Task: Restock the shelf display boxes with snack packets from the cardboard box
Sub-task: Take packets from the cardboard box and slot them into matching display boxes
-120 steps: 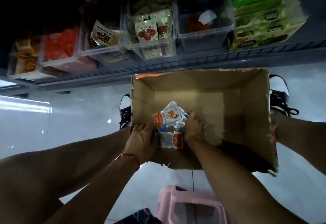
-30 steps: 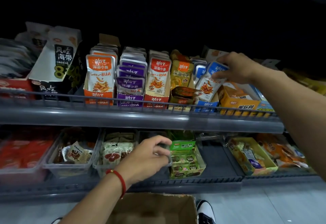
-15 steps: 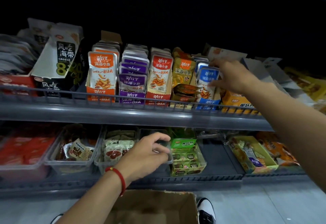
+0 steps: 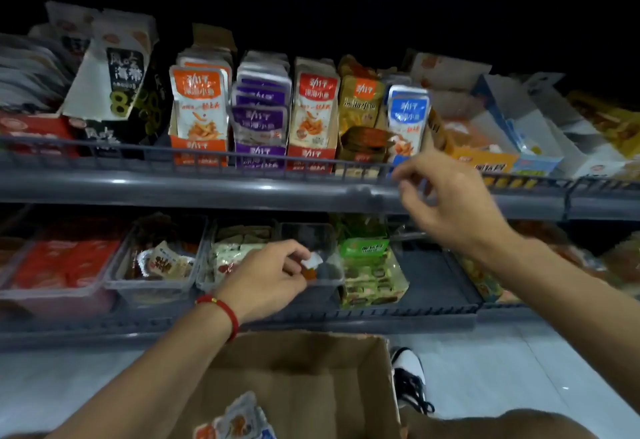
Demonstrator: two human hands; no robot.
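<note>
Grey metal shelving [image 4: 207,189] fills the view against a dark background, two tiers deep, with pale floor tiles below. Nearest the camera, an open cardboard box [image 4: 311,379] sits on the floor under the lower tier, and a few snack packets [image 4: 235,421] with orange, white and blue printing lie at its near edge. Above it the left hand [image 4: 266,283], a red cord bracelet [image 4: 223,310] on its wrist, reaches to the front rim of a clear plastic bin [image 4: 318,265] on the lower shelf, its fingers curled against the rim beside a small white scrap; whether they grip anything I cannot tell. The right hand [image 4: 450,203] hangs in front of the upper shelf rail with fingers loosely bent and holding nothing, just below an upright blue packet [image 4: 408,116] standing in its display box. Left of that stand yellow packets [image 4: 360,103], red packets [image 4: 315,106], purple packets [image 4: 259,116] and orange packets [image 4: 199,106], each row in its own box. On the lower shelf a green snack box [image 4: 367,265] sits right of the bin, and more clear bins of packets stand to the left. A black-and-white sneaker [image 4: 408,379] shows beside the cardboard box
</note>
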